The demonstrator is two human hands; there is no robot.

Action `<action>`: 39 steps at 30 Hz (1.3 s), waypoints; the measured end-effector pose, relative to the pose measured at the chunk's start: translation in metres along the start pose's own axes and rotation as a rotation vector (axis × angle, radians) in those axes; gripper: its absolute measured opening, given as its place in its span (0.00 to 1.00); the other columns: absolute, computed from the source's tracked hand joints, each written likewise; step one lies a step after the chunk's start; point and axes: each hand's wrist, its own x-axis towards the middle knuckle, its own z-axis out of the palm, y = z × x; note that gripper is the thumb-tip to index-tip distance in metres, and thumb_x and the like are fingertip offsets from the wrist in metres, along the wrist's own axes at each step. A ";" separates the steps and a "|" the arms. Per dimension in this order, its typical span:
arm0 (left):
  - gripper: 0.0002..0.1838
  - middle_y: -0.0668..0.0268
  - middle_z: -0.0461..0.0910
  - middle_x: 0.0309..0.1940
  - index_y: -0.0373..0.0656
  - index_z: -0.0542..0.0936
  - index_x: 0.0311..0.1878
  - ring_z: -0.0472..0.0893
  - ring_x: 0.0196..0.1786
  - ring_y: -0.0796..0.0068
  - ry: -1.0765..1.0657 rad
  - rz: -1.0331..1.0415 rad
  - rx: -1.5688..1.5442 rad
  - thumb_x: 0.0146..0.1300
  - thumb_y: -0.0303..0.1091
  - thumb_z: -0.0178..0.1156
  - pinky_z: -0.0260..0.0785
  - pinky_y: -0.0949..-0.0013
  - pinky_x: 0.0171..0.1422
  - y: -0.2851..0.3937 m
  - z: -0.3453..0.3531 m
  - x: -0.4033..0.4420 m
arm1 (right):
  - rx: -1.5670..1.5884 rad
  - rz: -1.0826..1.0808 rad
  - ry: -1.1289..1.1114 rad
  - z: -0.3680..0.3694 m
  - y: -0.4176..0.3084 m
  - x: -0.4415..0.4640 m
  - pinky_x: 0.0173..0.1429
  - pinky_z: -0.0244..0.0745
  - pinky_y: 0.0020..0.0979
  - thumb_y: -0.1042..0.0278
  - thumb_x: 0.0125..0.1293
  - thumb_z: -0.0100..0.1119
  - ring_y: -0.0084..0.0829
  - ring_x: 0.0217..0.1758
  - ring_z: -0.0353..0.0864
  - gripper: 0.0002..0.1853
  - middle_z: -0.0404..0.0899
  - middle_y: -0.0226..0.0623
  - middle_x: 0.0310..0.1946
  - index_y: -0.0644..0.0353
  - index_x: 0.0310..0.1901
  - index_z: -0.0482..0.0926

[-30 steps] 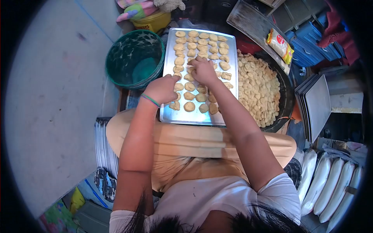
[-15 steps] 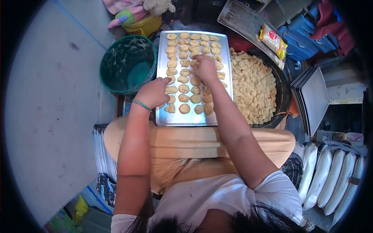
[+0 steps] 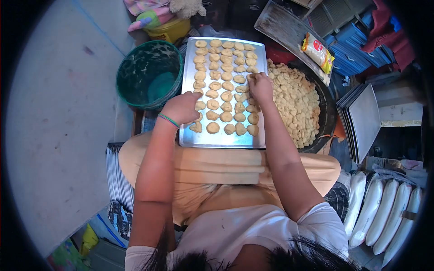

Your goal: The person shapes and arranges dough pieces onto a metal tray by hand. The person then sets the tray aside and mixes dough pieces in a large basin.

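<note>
On my lap rests a silver baking tray [image 3: 194, 140] carrying columns of small, flattened dough pieces [image 3: 213, 128]. My left hand [image 3: 182, 107] lies over the tray's left edge. Its forefinger reaches onto a piece in the leftmost column, and the fingers look apart. At the rightmost column, my right hand [image 3: 262, 88] has its fingertips bunched together on a dough piece [image 3: 252, 77], which they partly hide. Just right of the tray, a large black basin [image 3: 326, 122] is heaped with many more dough pieces [image 3: 294, 99].
A green tub [image 3: 124, 86] stands left of the tray. Behind the basin leans a worn tray [image 3: 282, 25] with a yellow-and-white packet [image 3: 318, 49] on it. Stacked trays [image 3: 361, 117] stand at the right, above filled white plastic bags [image 3: 368, 210].
My right hand has moved right, from the tray's middle columns to its right-hand column. My left hand stays at the left edge.
</note>
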 end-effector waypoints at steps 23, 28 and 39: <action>0.33 0.51 0.78 0.52 0.45 0.72 0.64 0.80 0.54 0.52 0.004 0.023 0.000 0.51 0.36 0.63 0.73 0.55 0.58 -0.001 -0.002 0.002 | -0.035 -0.350 -0.341 0.050 -0.099 0.011 0.79 0.27 0.59 0.36 0.73 0.33 0.38 0.82 0.41 0.39 0.46 0.40 0.79 0.55 0.76 0.51; 0.35 0.49 0.77 0.54 0.42 0.72 0.65 0.78 0.56 0.50 -0.030 -0.046 -0.053 0.49 0.34 0.63 0.71 0.57 0.61 -0.001 -0.009 0.000 | -0.006 -0.305 -0.362 0.046 -0.120 0.009 0.79 0.26 0.59 0.37 0.73 0.34 0.37 0.82 0.42 0.38 0.49 0.39 0.78 0.55 0.76 0.52; 0.31 0.53 0.79 0.52 0.41 0.73 0.63 0.81 0.53 0.54 0.213 0.071 -0.328 0.54 0.37 0.64 0.72 0.59 0.58 -0.008 -0.009 -0.001 | 0.645 -0.220 -0.294 0.008 -0.146 -0.028 0.78 0.27 0.60 0.39 0.75 0.37 0.46 0.81 0.43 0.35 0.53 0.42 0.76 0.55 0.74 0.59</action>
